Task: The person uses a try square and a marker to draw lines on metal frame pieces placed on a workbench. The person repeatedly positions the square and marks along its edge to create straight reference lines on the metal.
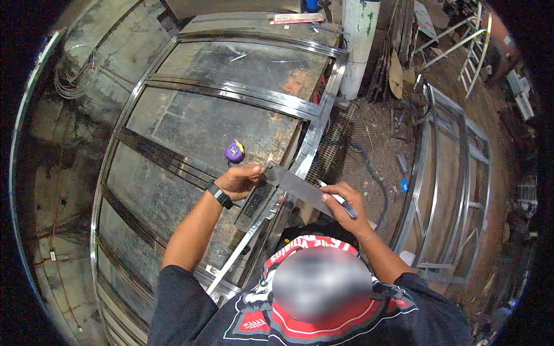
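My left hand (238,181), with a black watch at its wrist, is closed at the left end of a flat grey metal strip (300,189), thumb and fingers pinched there. The strip slants down to the right across the edge of a shiny metal tube frame (311,147). In my right hand (347,206) is a marker pen (348,209), its tip end pointing up and left beside the strip. A purple and yellow tape measure (234,151) lies on the worktable just beyond my left hand. Below that hand sits a dark slotted metal piece (254,203), partly covered.
A second metal frame (447,190) stands on the floor at the right. A dark hose (372,164) and a small blue object (404,185) lie between. A white post (359,49) rises at the far end; a ladder (474,55) is at far right. Coiled wire (75,75) lies far left.
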A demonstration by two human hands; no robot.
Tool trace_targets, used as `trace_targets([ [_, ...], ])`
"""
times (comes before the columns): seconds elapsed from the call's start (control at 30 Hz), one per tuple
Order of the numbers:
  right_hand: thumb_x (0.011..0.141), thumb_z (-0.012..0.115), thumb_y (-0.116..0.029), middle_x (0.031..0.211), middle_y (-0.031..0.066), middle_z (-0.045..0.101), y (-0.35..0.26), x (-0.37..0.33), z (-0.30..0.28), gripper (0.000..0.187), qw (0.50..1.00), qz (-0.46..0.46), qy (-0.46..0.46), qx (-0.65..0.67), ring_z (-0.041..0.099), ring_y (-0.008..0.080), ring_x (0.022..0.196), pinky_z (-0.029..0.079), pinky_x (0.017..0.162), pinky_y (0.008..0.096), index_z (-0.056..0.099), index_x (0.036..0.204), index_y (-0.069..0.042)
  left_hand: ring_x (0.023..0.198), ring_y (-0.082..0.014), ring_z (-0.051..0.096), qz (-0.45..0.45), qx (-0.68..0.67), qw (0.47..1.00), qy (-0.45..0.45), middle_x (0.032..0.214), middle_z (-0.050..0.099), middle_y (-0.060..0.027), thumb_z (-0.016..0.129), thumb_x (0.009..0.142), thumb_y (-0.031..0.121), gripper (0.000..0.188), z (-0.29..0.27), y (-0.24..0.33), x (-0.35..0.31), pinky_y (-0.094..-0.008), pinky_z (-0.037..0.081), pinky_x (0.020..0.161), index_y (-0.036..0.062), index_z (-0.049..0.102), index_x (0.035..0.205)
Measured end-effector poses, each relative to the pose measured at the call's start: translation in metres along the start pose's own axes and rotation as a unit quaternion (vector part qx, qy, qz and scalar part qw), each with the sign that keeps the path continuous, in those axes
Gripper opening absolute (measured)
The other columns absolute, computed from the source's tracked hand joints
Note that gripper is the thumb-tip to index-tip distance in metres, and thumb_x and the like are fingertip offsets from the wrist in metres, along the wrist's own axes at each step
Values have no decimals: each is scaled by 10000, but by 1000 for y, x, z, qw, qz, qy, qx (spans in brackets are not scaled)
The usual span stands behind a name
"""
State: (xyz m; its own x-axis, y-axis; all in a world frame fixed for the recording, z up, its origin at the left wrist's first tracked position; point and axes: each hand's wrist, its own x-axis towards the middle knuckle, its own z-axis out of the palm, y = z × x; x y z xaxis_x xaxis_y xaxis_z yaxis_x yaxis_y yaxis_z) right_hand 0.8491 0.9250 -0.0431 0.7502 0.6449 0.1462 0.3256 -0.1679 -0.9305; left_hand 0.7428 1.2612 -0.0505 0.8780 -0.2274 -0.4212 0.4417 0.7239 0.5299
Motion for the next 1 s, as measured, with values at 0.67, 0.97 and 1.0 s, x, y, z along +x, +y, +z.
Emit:
trace_targets([
  [0.67, 931, 735, -164, 937, 136, 709, -11, -37, 18, 199, 999, 34, 11, -5, 679, 263, 867, 518, 799, 364, 773, 1077, -35, 1144, -193, 691, -41, 163, 986, 10, 1227, 730, -89, 793, 876, 240, 543, 28, -17, -11, -342, 524, 1028, -2, 636, 1336],
  [0.97, 920, 745, -155, 938, 132, 713, 0, -43, 13, 206, 997, 69, -24, 14, 693, 256, 881, 528, 818, 355, 776, 1084, -35, 1208, -231, 664, -61, 105, 993, 5, 1328, 691, -132, 738, 942, 422, 665, 2, -26, -34, -380, 473, 1097, -8, 583, 1426],
  [1.0, 920, 746, -153, 942, 128, 716, 4, -45, 13, 207, 996, 78, -28, 21, 694, 251, 886, 528, 824, 352, 776, 1086, -34, 1216, -243, 664, -60, 76, 995, 28, 1343, 683, -153, 704, 966, 467, 689, -6, -34, -40, -387, 483, 1090, -7, 567, 1447],
])
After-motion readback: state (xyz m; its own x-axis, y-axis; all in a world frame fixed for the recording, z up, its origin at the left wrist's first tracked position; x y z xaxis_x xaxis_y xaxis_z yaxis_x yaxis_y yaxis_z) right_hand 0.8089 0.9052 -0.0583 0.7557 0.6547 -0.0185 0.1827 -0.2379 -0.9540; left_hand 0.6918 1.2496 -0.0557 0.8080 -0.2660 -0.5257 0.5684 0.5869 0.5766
